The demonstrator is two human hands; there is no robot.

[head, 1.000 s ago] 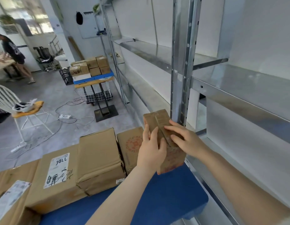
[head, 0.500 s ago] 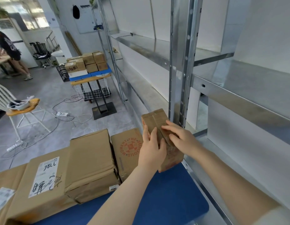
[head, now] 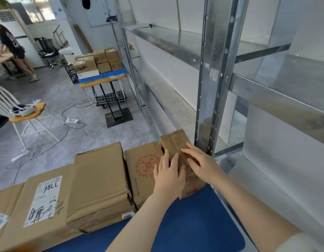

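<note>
A small taped cardboard box (head: 173, 142) stands at the right end of a row of boxes on a blue surface (head: 193, 224). My left hand (head: 169, 176) lies against its left side and near end, fingers pointing up over the top edge. My right hand (head: 201, 163) rests on its top, fingers spread and slightly bent toward the left. Both hands hold the box between them. Its bottom is hidden behind my left wrist.
Beside it sit a box printed in red (head: 144, 168), a wider plain box (head: 99, 180) and a labelled box (head: 43, 202). A metal shelf upright (head: 212, 75) and shelves (head: 277, 91) stand to the right. Further off are a box-laden cart (head: 101, 70), floor cables, a chair (head: 25, 113) and a person (head: 12, 50).
The two hands and the small box have kept almost the same hold. The view has shifted slightly, so the row of boxes sits a little further right and up in the picture.
</note>
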